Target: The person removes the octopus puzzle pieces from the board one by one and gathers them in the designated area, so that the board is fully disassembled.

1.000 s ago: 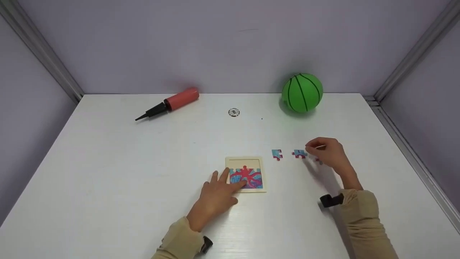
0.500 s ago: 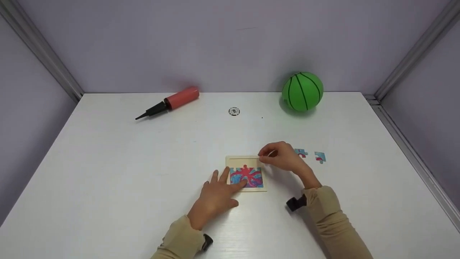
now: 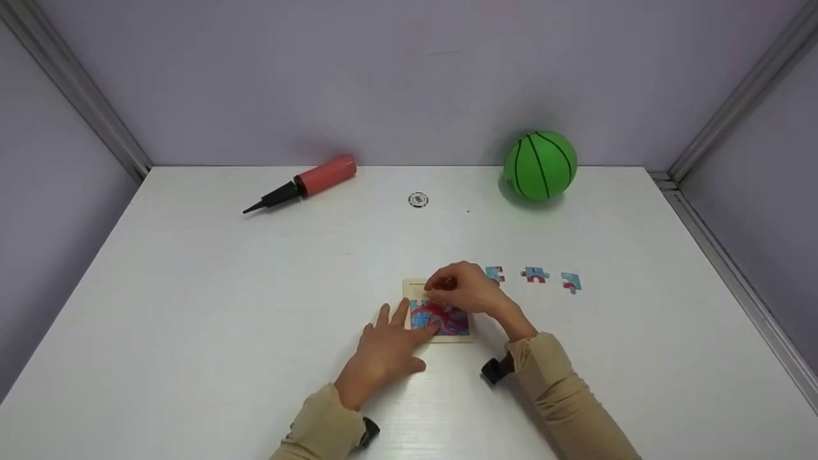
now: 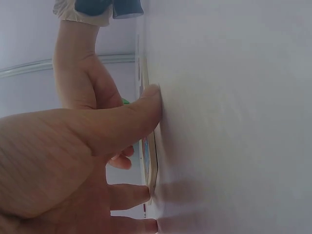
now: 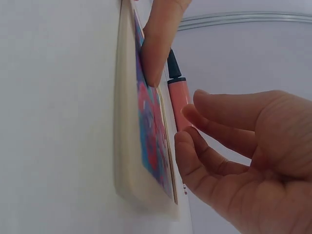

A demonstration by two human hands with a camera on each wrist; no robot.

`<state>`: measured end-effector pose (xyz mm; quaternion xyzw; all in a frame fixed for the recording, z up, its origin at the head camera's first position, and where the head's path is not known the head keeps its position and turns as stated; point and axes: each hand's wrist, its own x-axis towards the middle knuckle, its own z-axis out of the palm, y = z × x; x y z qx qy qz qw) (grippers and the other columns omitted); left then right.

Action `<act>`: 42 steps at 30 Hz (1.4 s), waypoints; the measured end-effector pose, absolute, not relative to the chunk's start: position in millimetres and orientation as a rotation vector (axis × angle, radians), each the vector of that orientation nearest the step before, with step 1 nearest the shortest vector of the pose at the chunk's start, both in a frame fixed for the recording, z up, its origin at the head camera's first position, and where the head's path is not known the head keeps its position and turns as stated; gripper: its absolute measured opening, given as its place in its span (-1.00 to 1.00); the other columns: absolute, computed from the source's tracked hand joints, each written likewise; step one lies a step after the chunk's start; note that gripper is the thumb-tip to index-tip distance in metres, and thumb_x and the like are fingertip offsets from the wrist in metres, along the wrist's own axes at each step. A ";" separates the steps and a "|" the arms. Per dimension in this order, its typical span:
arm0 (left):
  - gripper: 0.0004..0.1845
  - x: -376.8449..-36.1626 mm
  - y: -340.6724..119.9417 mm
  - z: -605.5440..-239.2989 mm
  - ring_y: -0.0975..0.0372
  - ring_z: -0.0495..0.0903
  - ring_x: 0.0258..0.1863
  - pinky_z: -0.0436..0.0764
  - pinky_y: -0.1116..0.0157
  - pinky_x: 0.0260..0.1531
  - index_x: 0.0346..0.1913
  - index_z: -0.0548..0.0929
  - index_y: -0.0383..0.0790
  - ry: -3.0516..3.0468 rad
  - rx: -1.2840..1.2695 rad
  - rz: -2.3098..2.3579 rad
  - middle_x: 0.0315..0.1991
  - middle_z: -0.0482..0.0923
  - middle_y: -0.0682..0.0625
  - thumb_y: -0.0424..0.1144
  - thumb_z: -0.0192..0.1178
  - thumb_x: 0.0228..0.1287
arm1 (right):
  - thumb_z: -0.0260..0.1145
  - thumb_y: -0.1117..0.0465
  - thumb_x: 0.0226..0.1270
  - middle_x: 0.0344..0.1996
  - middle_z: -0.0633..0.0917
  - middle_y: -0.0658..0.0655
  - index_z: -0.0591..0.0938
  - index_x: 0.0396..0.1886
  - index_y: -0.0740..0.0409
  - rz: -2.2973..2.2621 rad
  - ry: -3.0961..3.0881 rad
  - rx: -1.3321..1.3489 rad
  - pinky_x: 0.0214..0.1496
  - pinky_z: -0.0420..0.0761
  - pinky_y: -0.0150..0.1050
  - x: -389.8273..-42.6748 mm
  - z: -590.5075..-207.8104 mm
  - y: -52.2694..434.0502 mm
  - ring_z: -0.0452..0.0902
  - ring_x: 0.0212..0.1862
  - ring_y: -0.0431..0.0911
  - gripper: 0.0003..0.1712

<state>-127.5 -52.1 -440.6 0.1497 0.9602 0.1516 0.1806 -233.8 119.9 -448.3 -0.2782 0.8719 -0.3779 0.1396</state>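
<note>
In the head view, my left hand (image 3: pixel 385 351) lies with fingers spread over the left and lower part of a pale wooden puzzle tray (image 3: pixel 452 340), one finger on its red and blue octopus picture (image 3: pixel 420 317). Over the tray's upper right side hovers my right hand (image 3: pixel 470 289), fingers loosely curved. The right wrist view shows a gap between its thumb and fingers (image 5: pixel 183 146), nothing between them, beside the tray (image 5: pixel 127 146). Three blue and red jigsaw pieces lie right of the tray: a left one (image 3: pixel 493 273), partly hidden by that hand, a middle one (image 3: pixel 535 275) and a right one (image 3: pixel 571 282).
A red and black hand pump (image 3: pixel 326 176) lies at the back left of the white table (image 3: pixel 211 306). A round black and white chip (image 3: pixel 418 200) is near the back middle. The green ball (image 3: pixel 540 166) sits at the back right, by the wall.
My right hand has moved left from the jigsaw pieces to over the tray, and the left piece shows partly again. My left hand has stayed on the tray.
</note>
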 end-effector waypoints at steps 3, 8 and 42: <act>-0.35 -127.4 -52.3 -440.3 -0.28 0.00 0.40 0.27 -0.26 0.14 0.38 0.38 0.17 2.716 0.433 0.417 0.48 -0.02 -0.25 -0.04 0.29 0.21 | 0.35 0.22 0.26 -0.32 0.71 0.05 0.74 -0.24 0.18 -1.082 2.518 -0.835 -0.23 0.51 -0.25 -233.3 -450.3 115.9 0.46 -0.36 -0.18 -0.85; -0.36 -127.6 -52.3 -440.2 -0.28 0.00 0.40 0.28 -0.25 0.14 0.39 0.37 0.18 2.717 0.440 0.396 0.49 -0.02 -0.24 -0.03 0.27 0.23 | 0.35 0.21 0.27 -0.32 0.72 0.04 0.74 -0.25 0.17 -1.059 2.491 -0.870 -0.19 0.53 -0.24 -235.1 -453.8 112.4 0.49 -0.34 -0.21 -0.86; -0.35 -126.4 -51.7 -438.6 -0.28 -0.02 0.40 0.26 -0.27 0.14 0.38 0.40 0.11 2.710 0.432 0.443 0.48 -0.02 -0.26 -0.08 0.31 0.20 | 0.35 0.30 0.25 -0.43 0.64 0.01 0.64 -0.32 0.19 -1.066 2.454 -0.863 -0.19 0.53 -0.24 -229.2 -453.8 108.6 0.46 -0.36 -0.18 -0.95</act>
